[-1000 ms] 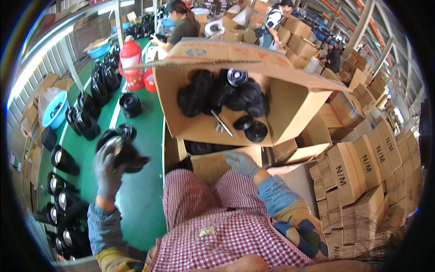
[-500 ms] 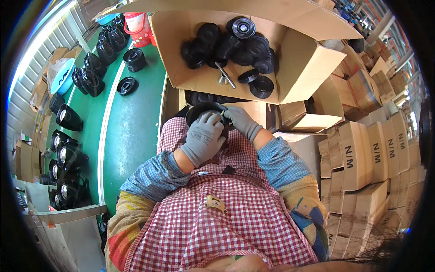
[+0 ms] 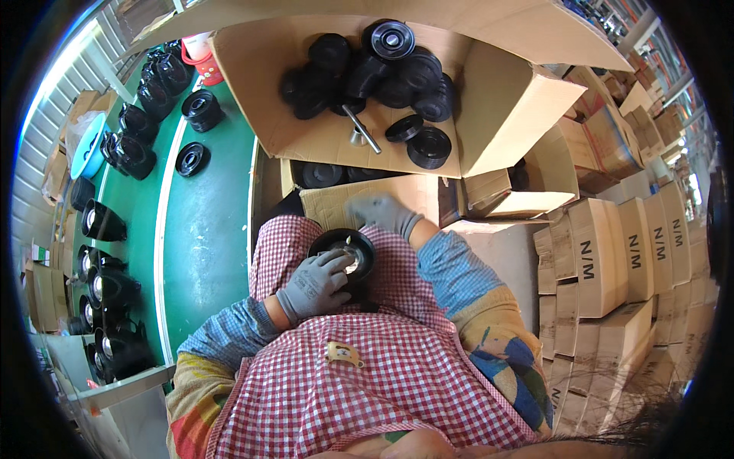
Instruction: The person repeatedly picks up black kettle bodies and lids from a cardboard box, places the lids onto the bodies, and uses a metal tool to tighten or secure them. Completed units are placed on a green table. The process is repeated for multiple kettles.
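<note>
My left hand [image 3: 315, 284], in a grey glove, grips a round black wheel-like part [image 3: 343, 253] with a shiny metal centre, held on my lap over a red checked apron [image 3: 367, 367]. My right hand [image 3: 380, 210], also gloved, reaches forward just past the part toward a cardboard flap [image 3: 359, 200]; its fingers look spread and hold nothing that I can see. Ahead, a large open cardboard box [image 3: 489, 122] lies tipped toward me with several black round parts [image 3: 397, 76] and a metal rod [image 3: 361, 128] inside.
A green conveyor belt [image 3: 206, 229] runs along my left, carrying several black parts [image 3: 115, 291]. A red container [image 3: 200, 53] stands at its far end. Stacks of small cardboard boxes [image 3: 627, 260] fill the right side. More black parts [image 3: 321, 174] sit under the big box.
My left hand brought a black part from the conveyor belt in to my lap. My right hand shifted from holding the part with the left to reaching just beyond it.
</note>
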The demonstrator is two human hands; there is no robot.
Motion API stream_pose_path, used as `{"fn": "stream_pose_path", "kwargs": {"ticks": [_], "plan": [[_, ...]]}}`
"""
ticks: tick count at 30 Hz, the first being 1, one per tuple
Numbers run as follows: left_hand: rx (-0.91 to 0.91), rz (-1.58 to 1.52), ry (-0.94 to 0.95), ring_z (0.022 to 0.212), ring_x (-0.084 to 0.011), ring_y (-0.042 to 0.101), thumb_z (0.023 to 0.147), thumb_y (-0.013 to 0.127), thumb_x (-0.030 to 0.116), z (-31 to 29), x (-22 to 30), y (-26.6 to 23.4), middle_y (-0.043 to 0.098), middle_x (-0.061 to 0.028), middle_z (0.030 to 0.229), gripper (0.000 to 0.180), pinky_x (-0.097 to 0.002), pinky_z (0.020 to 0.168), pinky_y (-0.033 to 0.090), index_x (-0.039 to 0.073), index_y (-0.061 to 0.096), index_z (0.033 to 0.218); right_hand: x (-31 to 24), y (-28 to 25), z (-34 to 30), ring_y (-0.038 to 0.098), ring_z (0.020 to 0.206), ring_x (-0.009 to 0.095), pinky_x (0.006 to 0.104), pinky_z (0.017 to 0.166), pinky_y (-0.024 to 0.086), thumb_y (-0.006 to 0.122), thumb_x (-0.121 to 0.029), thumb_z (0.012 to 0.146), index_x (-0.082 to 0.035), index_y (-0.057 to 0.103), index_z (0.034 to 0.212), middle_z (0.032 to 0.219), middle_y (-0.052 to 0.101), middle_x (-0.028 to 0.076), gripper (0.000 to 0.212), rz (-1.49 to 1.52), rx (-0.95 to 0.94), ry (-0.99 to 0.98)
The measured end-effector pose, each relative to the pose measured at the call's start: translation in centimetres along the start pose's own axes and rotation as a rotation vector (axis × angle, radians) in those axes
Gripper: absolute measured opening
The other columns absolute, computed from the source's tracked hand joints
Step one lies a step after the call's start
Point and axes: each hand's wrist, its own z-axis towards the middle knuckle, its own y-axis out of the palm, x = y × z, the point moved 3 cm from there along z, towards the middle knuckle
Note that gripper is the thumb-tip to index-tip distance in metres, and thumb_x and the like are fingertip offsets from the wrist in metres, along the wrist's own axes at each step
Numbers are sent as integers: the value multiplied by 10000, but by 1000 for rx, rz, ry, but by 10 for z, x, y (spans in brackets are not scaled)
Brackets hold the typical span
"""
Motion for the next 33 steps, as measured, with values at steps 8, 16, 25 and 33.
{"fn": "stream_pose_path", "kwargs": {"ticks": [8, 16, 25, 33], "plan": [[-3, -201, 93, 1202, -385, 620, 750, 835, 233, 33, -29, -20, 628, -203, 1299, 337, -461, 972, 538, 45, 672, 977, 83, -132, 78, 289, 1475, 367, 563, 1187, 219, 671, -421, 861, -155, 393, 1534, 1615, 313, 131, 775, -1121, 309, 433], [379, -429, -205, 1110, -371, 630, 897, 697, 142, 37, -95, -57, 665, -183, 1144, 234, -451, 986, 484, 19, 682, 1095, 66, -150, 67, 523, 1262, 372, 529, 1082, 384, 679, -400, 860, -99, 757, 956, 1356, 616, 99, 326, -987, 704, -20], [533, 63, 198, 1199, -392, 590, 722, 819, 96, 88, -79, -61, 596, -196, 1276, 566, -513, 1034, 473, 67, 607, 1246, -75, -53, -15, 673, 1079, 198, 332, 996, 533, 516, -322, 1076, 22, 583, 1326, 1183, 697, 109, 430, 606, 633, -78], [439, -641, -204, 1108, -268, 640, 834, 757, 80, 61, -72, -52, 660, -120, 1125, 355, -376, 969, 505, 33, 638, 1165, -90, -37, -36, 618, 1199, 254, 372, 1076, 446, 630, -429, 987, -1, 675, 1247, 1222, 695, 141, 503, 651, 291, -174]]}}
